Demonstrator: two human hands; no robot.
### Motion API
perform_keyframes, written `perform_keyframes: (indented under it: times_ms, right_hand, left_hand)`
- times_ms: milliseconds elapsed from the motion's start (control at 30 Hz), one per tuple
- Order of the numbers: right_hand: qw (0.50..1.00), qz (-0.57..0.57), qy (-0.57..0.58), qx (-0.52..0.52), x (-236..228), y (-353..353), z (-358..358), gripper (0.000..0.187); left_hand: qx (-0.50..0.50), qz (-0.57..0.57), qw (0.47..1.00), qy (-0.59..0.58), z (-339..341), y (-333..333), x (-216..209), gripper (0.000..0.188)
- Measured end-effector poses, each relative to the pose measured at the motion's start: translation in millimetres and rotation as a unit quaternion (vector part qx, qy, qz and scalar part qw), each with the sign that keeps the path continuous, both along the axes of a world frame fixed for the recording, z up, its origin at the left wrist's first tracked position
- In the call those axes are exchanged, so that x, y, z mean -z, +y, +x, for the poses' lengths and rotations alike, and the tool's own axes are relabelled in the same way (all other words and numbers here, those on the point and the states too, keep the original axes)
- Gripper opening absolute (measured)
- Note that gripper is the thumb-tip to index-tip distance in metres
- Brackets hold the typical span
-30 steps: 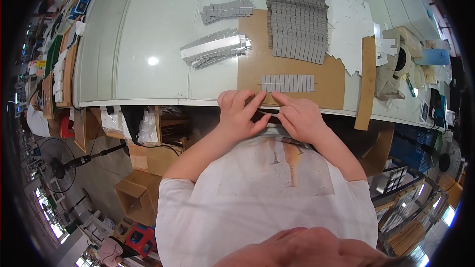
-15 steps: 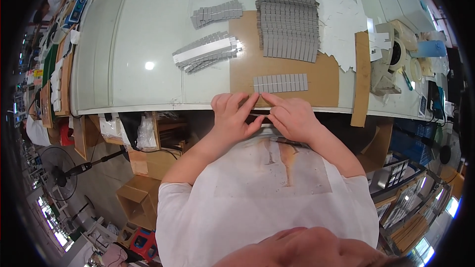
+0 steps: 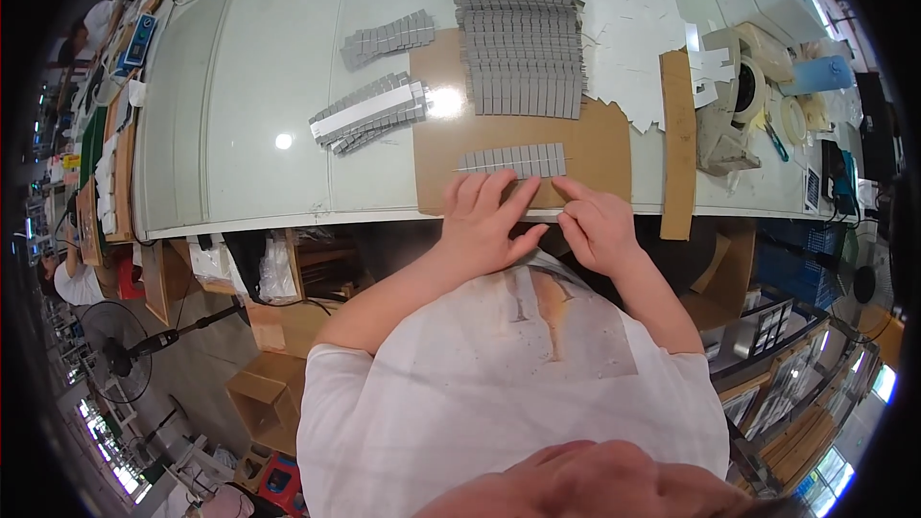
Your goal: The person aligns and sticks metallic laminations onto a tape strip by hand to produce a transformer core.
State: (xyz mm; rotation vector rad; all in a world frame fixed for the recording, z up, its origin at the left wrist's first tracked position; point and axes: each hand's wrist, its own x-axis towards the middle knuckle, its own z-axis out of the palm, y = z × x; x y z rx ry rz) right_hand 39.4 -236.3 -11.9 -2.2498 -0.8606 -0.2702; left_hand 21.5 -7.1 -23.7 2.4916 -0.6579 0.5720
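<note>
A grey strip of narrow segments with a thin pale line along it (image 3: 513, 159) lies on a brown cardboard sheet (image 3: 606, 165) near the table's front edge. My left hand (image 3: 487, 223) rests at the strip's near edge, palm down, fingers stretched out and covering part of that edge. My right hand (image 3: 599, 228) sits by the strip's near right corner; its index finger points forward and the other fingers are partly curled. Nothing shows in either hand. Beyond the strip stands a thick pile of similar grey strips (image 3: 526, 67).
Two smaller bundles, a grey one (image 3: 389, 38) and one with a white band (image 3: 365, 113), lie to the left. White cut sheets (image 3: 624, 38), a cardboard bar (image 3: 678, 144), a tape dispenser (image 3: 727, 134) and a blue bottle (image 3: 815, 75) stand on the right.
Both hands have moved right along the strip's near edge. They have drawn apart, the right one from near the strip's left end to its right corner. The whole view has shifted slightly.
</note>
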Motion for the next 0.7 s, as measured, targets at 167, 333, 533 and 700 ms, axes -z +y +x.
perform_keyframes:
  times_ms: [167,333,533,700]
  right_hand:
    - [1.000,-0.001,-0.008,0.002,0.9,2.7,1.4,0.012]
    - [1.000,0.003,-0.005,-0.002,1.4,1.9,1.8,0.012]
    - [1.000,0.013,0.000,-0.004,1.2,0.6,2.9,0.011]
    - [0.999,0.036,0.015,0.012,0.4,-5.6,0.5,0.010]
  left_hand:
    - [-0.003,0.035,0.999,0.008,3.0,-10.1,0.6,0.063]
    - [-0.007,0.044,0.999,0.007,2.5,-11.0,1.1,0.063]
    - [-0.009,0.045,0.999,0.001,2.8,-10.7,4.1,0.064]
    - [0.004,0.032,0.999,0.004,1.1,-7.7,6.6,0.063]
